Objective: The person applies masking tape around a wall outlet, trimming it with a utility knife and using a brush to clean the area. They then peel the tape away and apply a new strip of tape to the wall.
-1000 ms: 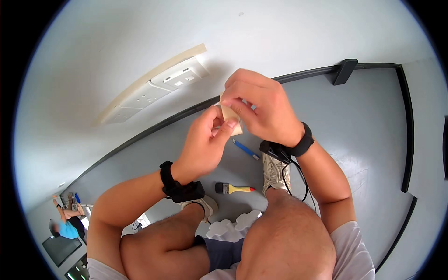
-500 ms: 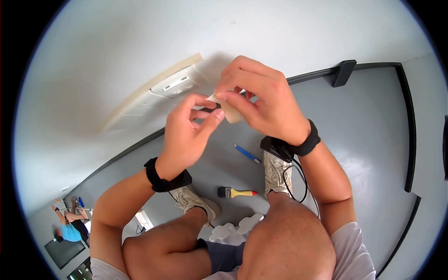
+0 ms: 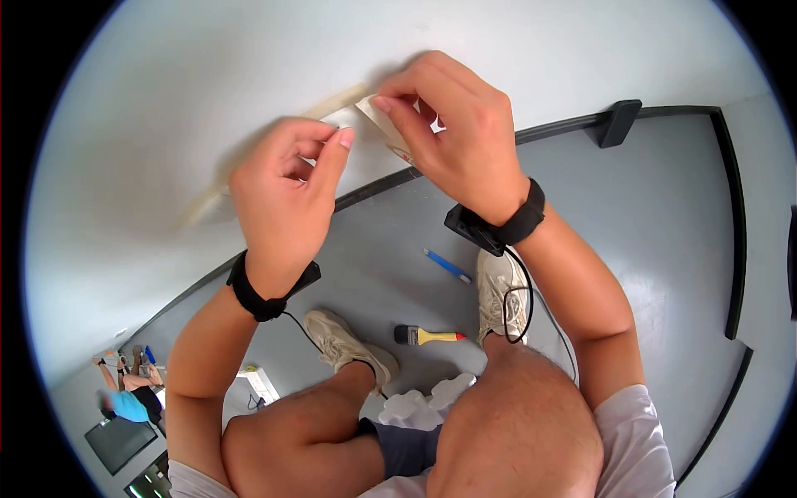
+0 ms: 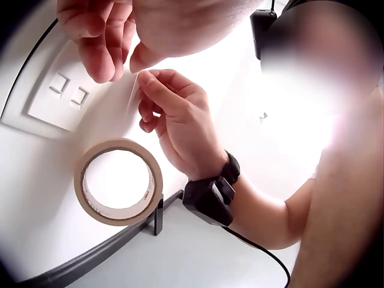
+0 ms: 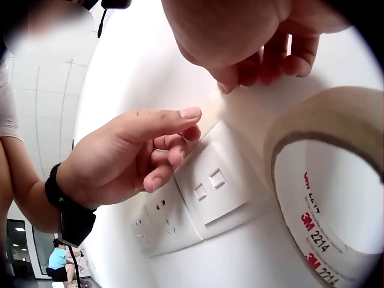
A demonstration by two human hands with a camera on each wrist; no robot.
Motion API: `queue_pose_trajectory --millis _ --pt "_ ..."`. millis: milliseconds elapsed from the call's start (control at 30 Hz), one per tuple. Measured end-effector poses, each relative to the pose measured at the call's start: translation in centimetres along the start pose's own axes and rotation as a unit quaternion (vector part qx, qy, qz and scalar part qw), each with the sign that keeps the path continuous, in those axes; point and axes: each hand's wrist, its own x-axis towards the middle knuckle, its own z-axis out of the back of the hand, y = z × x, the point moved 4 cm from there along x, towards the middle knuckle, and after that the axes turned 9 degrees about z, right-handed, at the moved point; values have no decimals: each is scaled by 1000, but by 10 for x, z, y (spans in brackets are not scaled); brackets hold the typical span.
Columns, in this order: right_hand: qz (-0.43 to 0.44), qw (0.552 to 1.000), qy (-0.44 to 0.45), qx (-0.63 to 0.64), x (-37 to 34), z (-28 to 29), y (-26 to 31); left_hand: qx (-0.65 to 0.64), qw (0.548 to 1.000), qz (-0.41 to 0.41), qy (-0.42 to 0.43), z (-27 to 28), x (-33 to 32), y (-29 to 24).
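Note:
My right hand pinches the tape of a masking tape roll between thumb and index finger. Beige with a white core, the roll hangs below those fingertips; in the left wrist view the masking tape roll faces me as a ring. My left hand is to its left, thumb near the index fingertip and the other fingers curled; I cannot tell whether a scrap of tape is between them. Both hands are close to the wall, in front of a white socket panel. A masking tape strip runs along the panel's upper edge.
On the grey floor lie a blue utility knife and a paintbrush with a yellow handle. Black skirting runs along the wall, and a black block stands against it. Another person sits far left.
Both hands have risen towards the wall. My left hand has let go of the roll and moved left, away from my right hand, which carries the masking tape roll.

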Motion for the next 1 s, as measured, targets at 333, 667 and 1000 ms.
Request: queue_pose_trajectory --millis 333,667,1000 --pt "34 997 -62 -36 2 -4 10 53 998 -29 -25 4 0 -14" --pt "23 996 -75 -31 2 -9 11 53 998 -16 -21 5 6 -20" --pt "13 995 -89 -31 1 -10 13 49 998 -24 -22 5 5 -22"
